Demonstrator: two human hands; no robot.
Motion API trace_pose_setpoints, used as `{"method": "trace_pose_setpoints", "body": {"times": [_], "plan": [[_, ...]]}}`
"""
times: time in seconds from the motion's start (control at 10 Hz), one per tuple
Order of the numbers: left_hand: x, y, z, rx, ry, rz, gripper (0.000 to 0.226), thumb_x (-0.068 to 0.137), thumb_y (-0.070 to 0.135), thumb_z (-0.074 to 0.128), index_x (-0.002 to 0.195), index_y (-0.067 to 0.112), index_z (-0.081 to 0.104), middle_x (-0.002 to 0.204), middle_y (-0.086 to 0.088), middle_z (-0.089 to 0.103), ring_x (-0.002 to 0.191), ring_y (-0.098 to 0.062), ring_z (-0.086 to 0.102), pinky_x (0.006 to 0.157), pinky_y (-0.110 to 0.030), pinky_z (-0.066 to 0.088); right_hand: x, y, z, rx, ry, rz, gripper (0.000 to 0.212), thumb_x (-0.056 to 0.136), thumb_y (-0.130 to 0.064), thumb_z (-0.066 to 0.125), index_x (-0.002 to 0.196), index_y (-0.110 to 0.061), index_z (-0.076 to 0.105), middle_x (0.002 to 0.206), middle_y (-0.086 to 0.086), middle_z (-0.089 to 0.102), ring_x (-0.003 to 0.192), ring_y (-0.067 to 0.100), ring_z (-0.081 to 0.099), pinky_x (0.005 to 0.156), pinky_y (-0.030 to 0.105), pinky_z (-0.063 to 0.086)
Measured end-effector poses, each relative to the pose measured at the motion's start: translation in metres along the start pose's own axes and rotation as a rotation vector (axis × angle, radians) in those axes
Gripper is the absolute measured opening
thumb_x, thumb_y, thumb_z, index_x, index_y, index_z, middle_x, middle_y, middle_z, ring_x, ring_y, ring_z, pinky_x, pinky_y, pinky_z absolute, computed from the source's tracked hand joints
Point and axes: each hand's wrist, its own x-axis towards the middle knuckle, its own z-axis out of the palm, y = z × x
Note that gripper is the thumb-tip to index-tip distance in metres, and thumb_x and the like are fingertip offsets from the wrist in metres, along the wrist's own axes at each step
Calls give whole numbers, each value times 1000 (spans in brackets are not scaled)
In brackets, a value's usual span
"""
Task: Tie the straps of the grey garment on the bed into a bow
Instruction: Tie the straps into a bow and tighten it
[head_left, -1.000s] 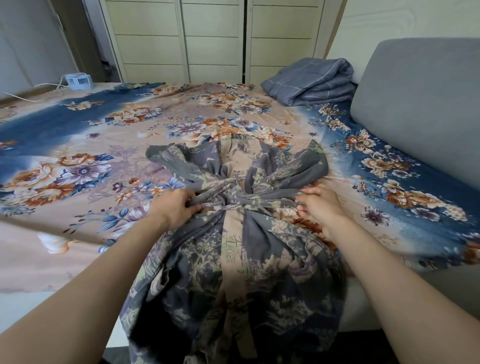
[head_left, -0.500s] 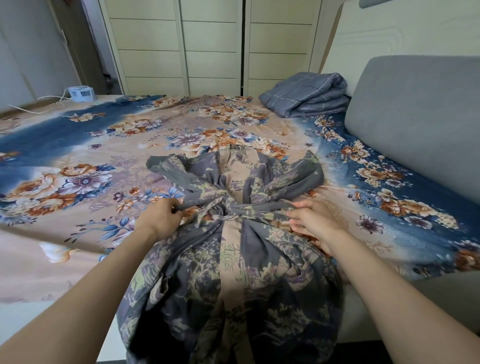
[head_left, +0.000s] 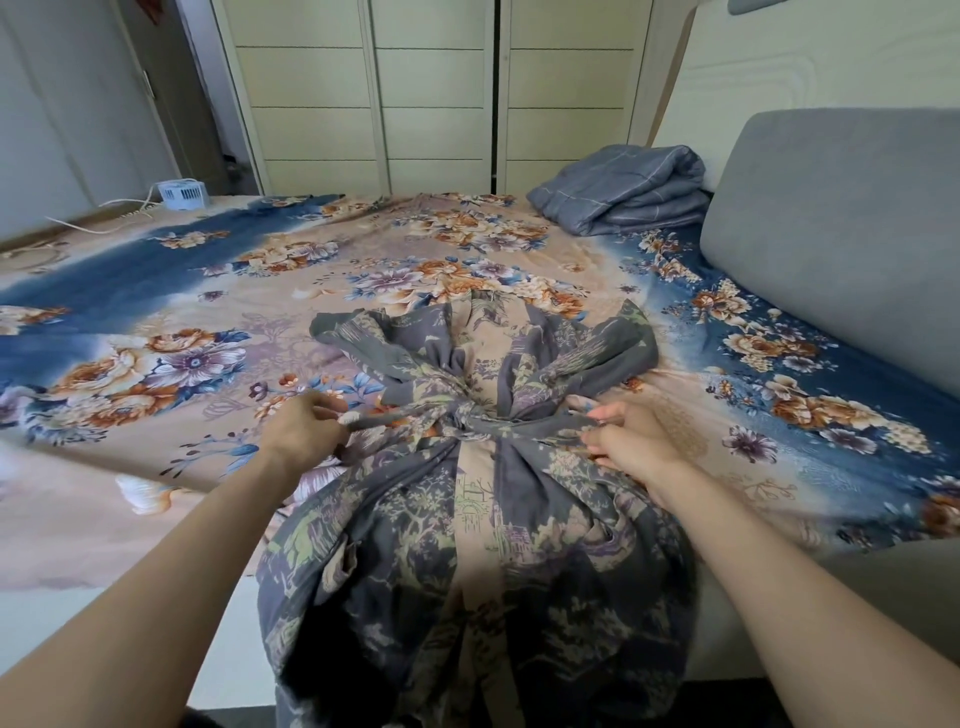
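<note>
Grey garment (head_left: 483, 561) with a pale tree-and-building print, lying at the near edge of the bed (head_left: 156, 509) on a floral bedspread (head_left: 171, 291) of blue, beige and orange; its lower part hangs over the bed edge toward the viewer. Straps (head_left: 415, 421) drawn out sideways from a central knot (head_left: 470, 423), with two fabric loops spread above it, one to the left (head_left: 374, 345) and one to the right (head_left: 587, 353), so that the whole reads as a bow. Left hand (head_left: 304, 428), closed in a pinch on the left strap end just beside the knot's left side, the fingers curled around the cloth. Right hand (head_left: 631, 441), pinching the right strap end between thumb and fingertips, the heel of the hand resting on the garment. Both forearms enter from the bottom of the view, one on either side of the garment. Folded grey-blue checked blanket (head_left: 621, 195) at the far side of the bed, next to a grey cushion (head_left: 841, 218) on the right. Small white fan (head_left: 183, 194) with a white cord at the far left corner. Pale panelled wardrobe doors (head_left: 436, 98) behind the bed.
</note>
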Motion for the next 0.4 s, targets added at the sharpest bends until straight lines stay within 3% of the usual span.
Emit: {"method": "trace_pose_setpoints", "body": {"times": [0.1,0.2,0.3,0.4], "plan": [[-9,16,-1,-34,43,80,22,87,4,67,108,9,66,104,-10,67,95,-28,63,82,-35,47,-7,-4,4,-222,80,-66,33,89,-17,69,120,-19,58,115,0,62,99,16,62,94,32,47],[-19,23,11,-119,32,107,17,93,5,63,109,4,68,107,-14,71,95,-26,65,72,-27,52,-14,-7,11,-270,118,-64,34,83,-24,68,116,-25,57,129,4,60,114,23,60,100,40,49],[-33,30,17,-209,-44,124,17,100,10,58,110,-1,67,107,-18,69,81,-17,61,55,-15,49,-21,-16,10,-281,128,-89,37,84,-29,68,120,-21,60,130,3,61,117,24,60,99,41,50],[-64,53,9,-333,-121,161,22,105,15,52,107,-1,67,98,-15,66,77,-18,61,50,-10,47,-39,-44,-5,-223,151,-158,29,91,-39,67,113,-20,62,119,-1,65,114,22,62,99,38,49]]}}
